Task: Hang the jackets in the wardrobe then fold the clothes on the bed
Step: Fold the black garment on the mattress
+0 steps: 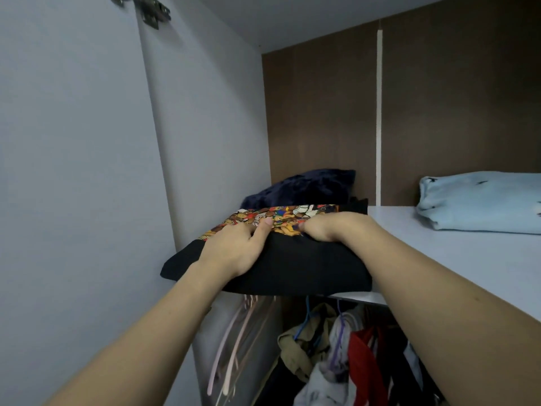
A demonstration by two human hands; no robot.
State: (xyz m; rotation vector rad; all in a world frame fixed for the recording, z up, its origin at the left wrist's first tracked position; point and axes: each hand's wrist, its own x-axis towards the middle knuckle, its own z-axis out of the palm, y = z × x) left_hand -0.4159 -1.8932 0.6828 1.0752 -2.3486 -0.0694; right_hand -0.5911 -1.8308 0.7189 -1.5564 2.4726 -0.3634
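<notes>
Inside an open wardrobe, at the left end of the upper shelf (pixel 456 253), a folded stack of clothes (pixel 292 268): black fabric below, a colourful cartoon-print piece (pixel 281 218) on top, front edge overhanging the shelf lip. Left hand (pixel 234 247) laid on the stack at about 9 o'clock from its centre, fingers spread and lightly bent over the black cloth, thumb stretched toward 1 o'clock onto the printed piece; pressing rather than clutching, as far as can be told. Right hand (pixel 328 227) at the stack's 1 o'clock, knuckles up, fingers curled down into the fabric where print meets black, fingertips hidden in the folds. Both bare forearms reaching in from the bottom corners. Behind the stack, toward 12 o'clock, a dark navy fluffy bundle (pixel 304 186) against the brown back panel (pixel 322 112). Well apart at 3 o'clock on the same shelf, a folded pale blue blanket (pixel 480 203) with small dark marks. Below the shelf, at 6 o'clock, hanging garments (pixel 345 356) in olive, white, red and black on blue and lilac hangers, with bare pink hangers (pixel 231 344) just left of them against the grey side wall. Metal door hinge (pixel 146 8) at 11 o'clock, top of view
</notes>
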